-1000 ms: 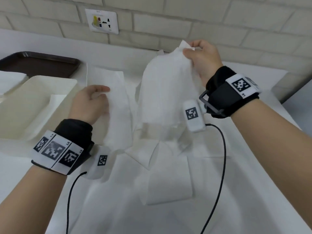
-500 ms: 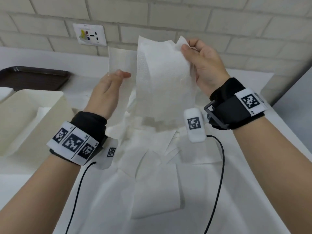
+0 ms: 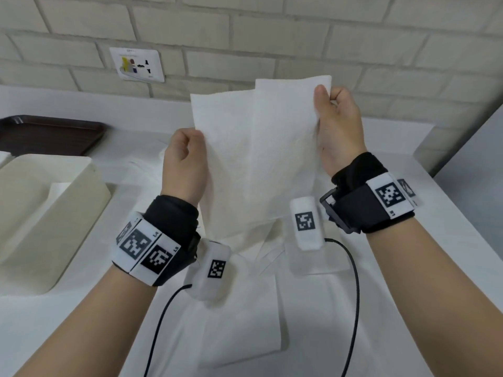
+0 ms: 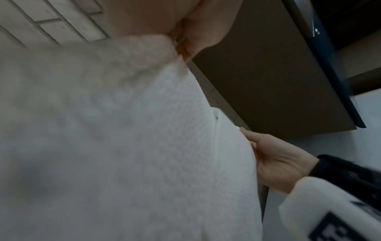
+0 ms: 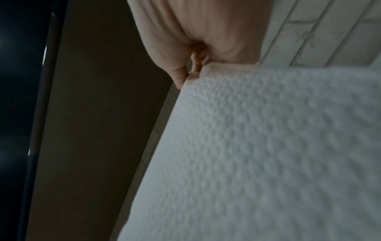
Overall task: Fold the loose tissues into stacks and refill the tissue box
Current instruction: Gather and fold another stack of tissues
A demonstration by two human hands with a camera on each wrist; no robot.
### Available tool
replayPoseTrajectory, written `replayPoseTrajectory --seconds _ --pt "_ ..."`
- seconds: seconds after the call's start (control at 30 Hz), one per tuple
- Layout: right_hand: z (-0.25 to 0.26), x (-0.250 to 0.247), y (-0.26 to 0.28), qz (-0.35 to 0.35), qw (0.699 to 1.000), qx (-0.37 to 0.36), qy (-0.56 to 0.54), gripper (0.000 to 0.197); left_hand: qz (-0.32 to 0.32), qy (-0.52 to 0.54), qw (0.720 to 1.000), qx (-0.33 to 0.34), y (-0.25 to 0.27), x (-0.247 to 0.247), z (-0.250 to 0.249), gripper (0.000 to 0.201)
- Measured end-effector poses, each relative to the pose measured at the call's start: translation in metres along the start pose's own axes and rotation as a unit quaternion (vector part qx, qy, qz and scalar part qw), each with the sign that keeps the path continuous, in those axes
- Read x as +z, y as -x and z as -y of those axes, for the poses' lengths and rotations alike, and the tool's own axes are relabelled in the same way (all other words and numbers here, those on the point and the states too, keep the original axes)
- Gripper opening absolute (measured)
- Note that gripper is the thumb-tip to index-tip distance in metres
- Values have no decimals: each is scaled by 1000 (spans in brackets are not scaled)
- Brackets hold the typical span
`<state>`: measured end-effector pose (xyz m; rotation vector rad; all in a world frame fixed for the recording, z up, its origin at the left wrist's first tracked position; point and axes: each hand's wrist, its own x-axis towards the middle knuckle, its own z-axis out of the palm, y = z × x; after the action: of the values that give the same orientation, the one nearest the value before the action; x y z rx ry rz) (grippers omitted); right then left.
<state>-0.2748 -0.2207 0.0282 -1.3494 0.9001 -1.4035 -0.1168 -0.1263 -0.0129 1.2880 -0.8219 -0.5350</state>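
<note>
L hand [image 3: 185, 161] now up on tissue [image 3: 261, 159] | both hands' fingers pinch side edges | R hand [image 3: 337, 126] higher

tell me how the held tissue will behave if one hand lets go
Probably floppy: the tissue hangs limp between the left hand and right hand. Likely very light, since fingertip pinches carry it. It would likely droop from the remaining hand.

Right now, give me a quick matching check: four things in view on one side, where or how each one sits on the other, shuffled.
Things:
1. held tissue
2. brown tray
3. tissue box
4. wall socket

States:
A. on the brick wall
B. far left, beyond the box
C. open, on the counter at left
D. pinched up between both hands

Pairs: 1-D, 2-B, 3-C, 4-A
</note>
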Motion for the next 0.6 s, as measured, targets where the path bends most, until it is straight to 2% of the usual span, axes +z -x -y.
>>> replayPoseTrajectory --seconds 0.07,0.17,0.23,0.37,0.43,0.5,0.53,0.6 --pt "1 -3 1 20 998 45 -27 22 -11 -3 1000 -7 -1 1 2 30" --pt "-1 1 3 73 992 98 -35 25 9 -7 1000 -7 2 7 2 31" --pt "-5 9 6 88 991 102 22 31 27 -11 1000 -2 6 11 1 30" --pt "-16 27 15 116 976 118 140 23 49 23 998 -19 14 16 -3 27" --pt "-22 32 18 126 970 134 158 20 61 49 996 -31 18 18 -3 23" --pt "-26 34 20 132 968 145 154 24 78 29 996 -17 21 18 -2 16" --pt "-27 34 20 133 967 139 169 28 89 8 996 -3 22 16 1 17" --pt "-30 30 24 128 964 92 213 23 101 -33 994 11 21 7 6 35"
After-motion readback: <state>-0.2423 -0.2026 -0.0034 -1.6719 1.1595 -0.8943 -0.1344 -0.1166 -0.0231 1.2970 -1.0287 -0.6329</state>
